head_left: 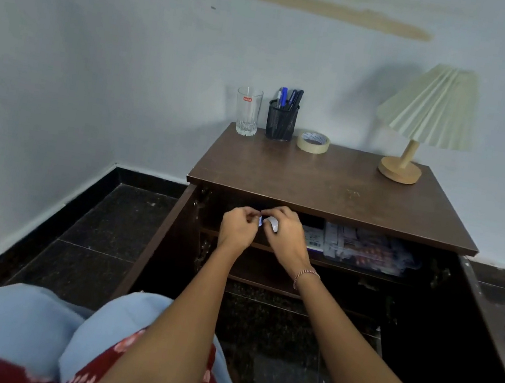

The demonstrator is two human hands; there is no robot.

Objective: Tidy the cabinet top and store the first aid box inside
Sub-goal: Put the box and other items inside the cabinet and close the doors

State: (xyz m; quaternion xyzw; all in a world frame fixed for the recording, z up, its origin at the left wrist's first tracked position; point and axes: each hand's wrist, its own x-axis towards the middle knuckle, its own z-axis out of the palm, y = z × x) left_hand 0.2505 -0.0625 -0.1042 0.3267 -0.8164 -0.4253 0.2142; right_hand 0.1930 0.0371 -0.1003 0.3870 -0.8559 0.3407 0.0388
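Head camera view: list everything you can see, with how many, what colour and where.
cabinet: one, dark brown, against the wall, doors open
glass: one, clear, back left of the top
holder: one, black mesh, right of the glass
pens: several, blue and black, in the holder
tape: one roll, beige, right of the holder
lamp: one, cream shade, wooden base, back right
packets: a pile, whitish, upper shelf, right side
white item: one, white and blue, between the hands
bracelet: one, reddish, right wrist
left hand: pinches the white item
right hand: holds the white item
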